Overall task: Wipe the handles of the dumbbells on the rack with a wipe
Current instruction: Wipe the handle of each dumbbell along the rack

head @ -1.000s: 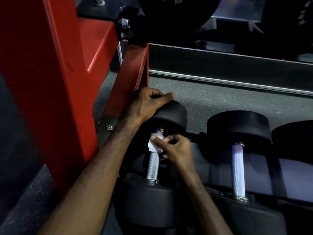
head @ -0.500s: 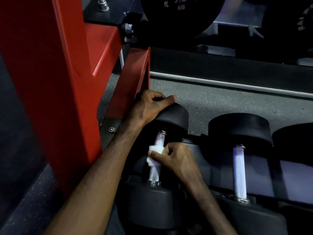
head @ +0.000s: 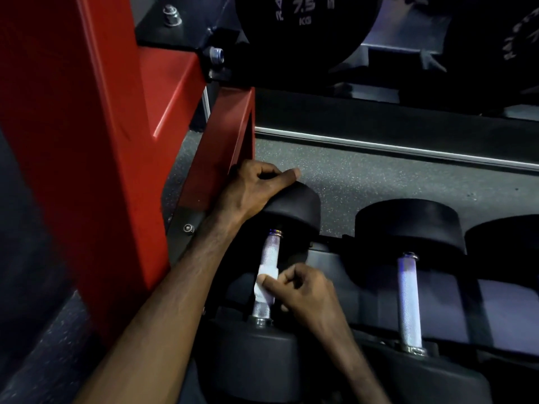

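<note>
Reading "7.5 KG": upper dumbbell [head: 306, 27] above the wipe [head: 266, 282].

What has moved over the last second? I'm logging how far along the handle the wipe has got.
The right hand has slid the wipe down the handle of the leftmost dumbbell, from just under the far head to about the middle, its grip on the wipe unchanged. The left hand stays curled over the far head. The next dumbbell's handle is untouched.
</note>
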Tool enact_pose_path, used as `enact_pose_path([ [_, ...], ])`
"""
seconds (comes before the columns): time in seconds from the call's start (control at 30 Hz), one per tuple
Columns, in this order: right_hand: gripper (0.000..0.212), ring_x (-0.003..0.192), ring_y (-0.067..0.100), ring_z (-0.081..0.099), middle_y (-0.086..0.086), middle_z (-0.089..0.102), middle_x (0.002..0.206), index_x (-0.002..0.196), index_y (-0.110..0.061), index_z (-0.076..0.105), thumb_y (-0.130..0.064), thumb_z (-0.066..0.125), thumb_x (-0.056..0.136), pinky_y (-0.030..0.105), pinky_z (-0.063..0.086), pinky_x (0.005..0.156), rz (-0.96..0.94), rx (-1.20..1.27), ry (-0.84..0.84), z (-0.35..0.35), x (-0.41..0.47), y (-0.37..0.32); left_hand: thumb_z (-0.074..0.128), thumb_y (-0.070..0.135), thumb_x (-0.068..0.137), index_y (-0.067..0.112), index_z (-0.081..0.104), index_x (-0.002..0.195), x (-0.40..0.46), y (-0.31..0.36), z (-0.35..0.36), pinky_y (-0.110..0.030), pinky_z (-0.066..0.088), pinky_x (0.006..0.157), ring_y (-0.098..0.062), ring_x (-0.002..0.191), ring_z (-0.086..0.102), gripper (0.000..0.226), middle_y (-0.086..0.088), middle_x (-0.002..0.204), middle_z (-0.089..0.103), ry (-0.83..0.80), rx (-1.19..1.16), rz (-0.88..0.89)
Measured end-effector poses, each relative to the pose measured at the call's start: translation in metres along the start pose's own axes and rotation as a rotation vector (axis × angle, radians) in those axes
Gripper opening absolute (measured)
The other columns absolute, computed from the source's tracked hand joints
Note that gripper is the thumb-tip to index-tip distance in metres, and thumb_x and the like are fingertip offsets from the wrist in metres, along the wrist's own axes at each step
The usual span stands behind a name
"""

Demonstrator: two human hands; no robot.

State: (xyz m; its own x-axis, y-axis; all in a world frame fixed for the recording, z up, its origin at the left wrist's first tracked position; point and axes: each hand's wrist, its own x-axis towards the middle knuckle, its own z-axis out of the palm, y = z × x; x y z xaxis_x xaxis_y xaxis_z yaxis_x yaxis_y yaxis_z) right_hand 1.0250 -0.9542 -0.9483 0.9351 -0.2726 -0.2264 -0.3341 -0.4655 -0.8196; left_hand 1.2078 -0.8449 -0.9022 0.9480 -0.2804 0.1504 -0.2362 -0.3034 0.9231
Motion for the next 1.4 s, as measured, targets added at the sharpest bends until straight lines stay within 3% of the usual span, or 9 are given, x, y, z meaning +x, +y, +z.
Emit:
enact_pose_path([
  [0.13,0.037,0.062,0.009,0.068,-0.001,0.077,0.074,0.089,-0.021,0.072,-0.049,0.089,0.073,0.040,0.060,0.065,0.020,0.167,0.011,0.004,0.018,-0.001,0.081,0.048,0.095,0.013,0.082,0.080,-0.001,0.001,0.001,-0.020,0.041,0.060,0.000,0.062,0.055,0.038,0.008,0.064,0.066,0.001,0.007,0.017],
  [0.23,0.053,0.062,0.016,0.065,0.013,0.076,0.079,0.087,-0.017,0.074,-0.062,0.085,0.061,0.055,0.062,0.063,0.051,0.303,0.022,0.004,0.040,-0.009,0.080,0.049,0.095,0.013,0.082,0.080,-0.002,0.003,0.000,-0.025,0.043,0.063,-0.003,0.064,0.058,0.038,-0.003,0.067,0.070,-0.011,0.000,0.021],
  [0.43,0.046,0.048,0.010,0.056,0.005,0.069,0.064,0.092,-0.003,0.069,-0.037,0.091,0.072,0.024,0.045,0.045,0.152,0.493,-0.220,0.006,0.004,0.019,0.076,0.065,0.082,0.018,0.084,0.080,0.000,0.000,0.000,-0.030,0.048,0.070,-0.005,0.069,0.064,0.047,-0.001,0.075,0.077,0.002,-0.001,0.004],
  [0.57,0.053,0.064,0.014,0.066,0.008,0.069,0.082,0.109,-0.005,0.062,-0.028,0.094,0.072,0.027,0.051,0.050,0.176,0.653,-0.093,0.010,0.027,0.008,0.080,0.057,0.090,0.017,0.082,0.079,-0.001,0.001,-0.001,-0.028,0.044,0.065,-0.004,0.063,0.059,0.042,0.006,0.065,0.069,0.001,0.021,0.003],
  [0.73,0.065,0.062,0.015,0.049,-0.003,0.054,0.074,0.086,-0.022,0.055,-0.054,0.100,0.052,0.031,0.044,0.054,0.066,0.441,0.134,0.009,0.030,0.020,0.080,0.054,0.092,0.018,0.084,0.081,0.000,-0.001,0.000,-0.026,0.044,0.066,-0.002,0.064,0.060,0.038,0.005,0.068,0.073,-0.006,0.003,0.008],
  [0.9,0.031,0.056,0.013,0.058,0.002,0.068,0.067,0.090,-0.006,0.068,-0.024,0.091,0.078,0.025,0.046,0.051,0.062,0.603,-0.092,0.009,0.021,0.022,0.081,0.050,0.093,0.016,0.084,0.083,0.003,-0.004,0.000,-0.026,0.046,0.067,-0.001,0.066,0.061,0.036,0.003,0.072,0.075,0.005,0.004,0.033],
  [1.07,0.010,0.073,0.024,0.064,0.011,0.076,0.081,0.093,-0.011,0.078,-0.016,0.084,0.085,0.039,0.050,0.070,0.081,0.703,-0.076,0.007,0.032,0.015,0.081,0.044,0.095,0.009,0.079,0.074,0.001,0.000,0.002,-0.022,0.037,0.059,-0.001,0.059,0.050,0.041,0.009,0.059,0.058,-0.002,-0.011,0.016],
  [1.2,0.013,0.071,0.020,0.064,0.016,0.077,0.086,0.098,-0.005,0.080,-0.014,0.079,0.090,0.026,0.052,0.063,0.136,0.806,-0.202,0.011,0.006,0.020,0.081,0.045,0.095,0.004,0.075,0.073,0.002,-0.001,0.001,-0.024,0.033,0.058,-0.005,0.060,0.044,0.047,0.001,0.061,0.051,-0.001,-0.008,0.043],
  [1.4,0.011,0.063,0.007,0.063,0.011,0.072,0.083,0.090,-0.004,0.078,-0.015,0.076,0.092,0.017,0.052,0.057,0.089,0.831,-0.162,0.005,0.031,-0.003,0.081,0.038,0.096,0.003,0.070,0.066,-0.001,0.002,0.001,-0.015,0.029,0.053,-0.001,0.053,0.038,0.047,0.013,0.052,0.042,-0.002,0.002,0.056],
])
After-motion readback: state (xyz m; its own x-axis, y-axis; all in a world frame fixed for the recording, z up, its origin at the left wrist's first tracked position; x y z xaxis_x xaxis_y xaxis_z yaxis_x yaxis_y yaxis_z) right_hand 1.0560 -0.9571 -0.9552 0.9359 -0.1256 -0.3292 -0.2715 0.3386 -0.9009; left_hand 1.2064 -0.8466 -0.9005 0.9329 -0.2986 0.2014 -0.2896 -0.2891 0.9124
